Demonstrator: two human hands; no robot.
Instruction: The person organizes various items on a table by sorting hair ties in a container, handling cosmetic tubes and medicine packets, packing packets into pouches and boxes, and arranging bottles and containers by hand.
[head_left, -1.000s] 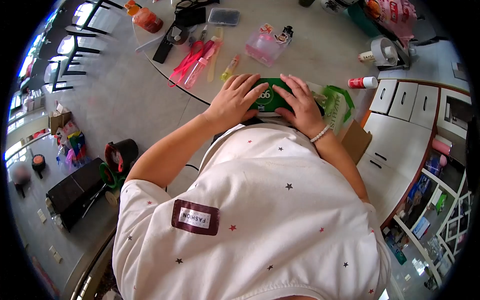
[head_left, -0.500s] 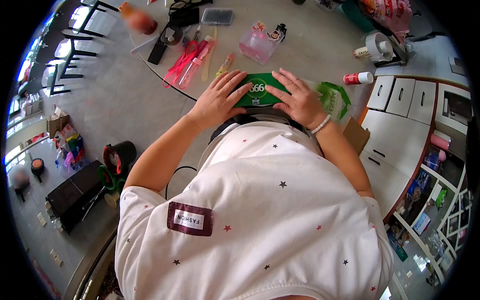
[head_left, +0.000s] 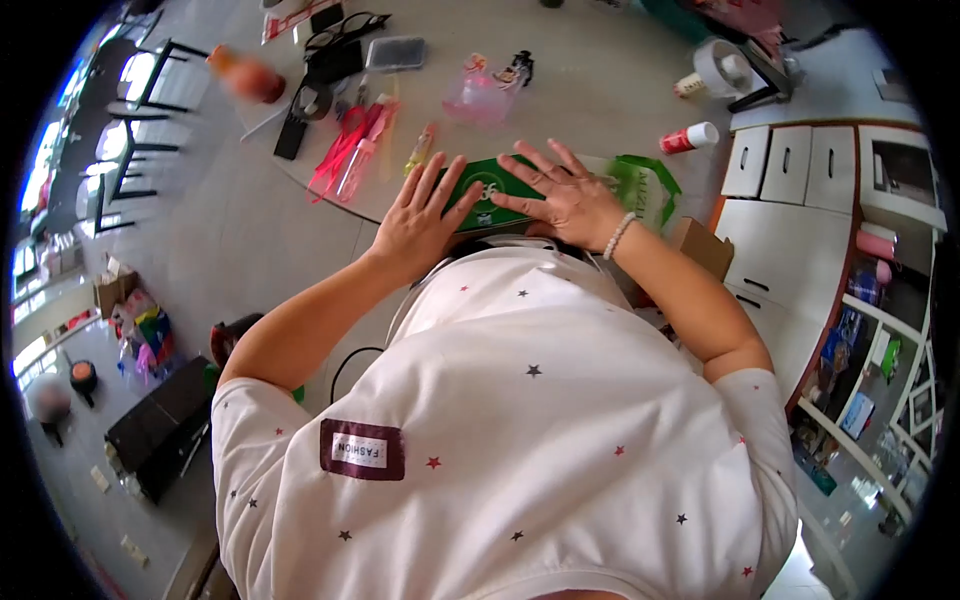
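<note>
A green box [head_left: 486,188] with white markings sits at the near edge of the table, close to my body. My left hand [head_left: 415,222] lies on its left side, fingers stretched out and somewhat apart. My right hand [head_left: 568,200], with a pale beaded bracelet [head_left: 620,235] on the wrist, rests across its right part with the fingers spread wide. Both hands cover the ends of the box. A green and white packet [head_left: 645,188] is just beyond my right wrist. A yellowish tube [head_left: 420,148] lies past my left fingertips.
On the table are a pink translucent bag [head_left: 480,102], a pink bottle [head_left: 355,170], a red ribbon [head_left: 335,150], a clear case [head_left: 395,54], a red and white bottle [head_left: 688,138] and a tape roll [head_left: 722,68]. White drawers [head_left: 780,240] stand to the right.
The view has shifted slightly. My right hand has spread its fingers and reaches further over the box, which now looks tilted. My left fingers are more upright and apart.
</note>
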